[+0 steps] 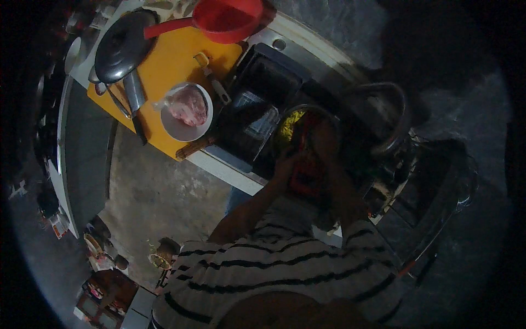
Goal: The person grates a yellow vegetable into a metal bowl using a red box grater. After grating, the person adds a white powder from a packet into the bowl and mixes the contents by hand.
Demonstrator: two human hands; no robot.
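A round bowl (pixel 282 134) holding yellow shredded food (pixel 292 123) stands in the shadowed sink area. My left hand (pixel 286 164) is at the bowl's near side, close to a red item (pixel 306 179) too dark to name. Over the right part of the bowl reaches my right hand (pixel 324 133), its fingers lost in shadow. Whether either hand grips anything cannot be made out.
Left of the sink, a yellow board (pixel 164 74) carries a white bowl (pixel 181 130) of bagged raw meat (pixel 190 107), a peeler (pixel 213 80), a cleaver (pixel 134 94) and a dark lid (pixel 123 49). A red strainer or dipper (pixel 228 18) overhangs its far edge. A curved faucet (pixel 400 107) rises at right.
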